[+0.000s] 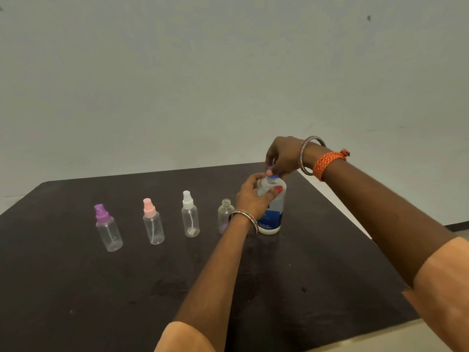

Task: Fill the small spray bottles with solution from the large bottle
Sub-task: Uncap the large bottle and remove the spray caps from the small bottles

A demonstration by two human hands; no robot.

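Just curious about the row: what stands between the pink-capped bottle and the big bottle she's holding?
In the head view, the white-capped spray bottle, then an uncapped small bottle right beside the large bottle.

Plain indoor room: bare pale wall (228,72), dark table (101,288), no furnishings.

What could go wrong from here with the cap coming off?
1. The right hand twists the blue cap while the left hand grips the large bottle; squeezing could slop solution out.
2. The uncapped small bottle stands right beside the left wrist and could be knocked over.
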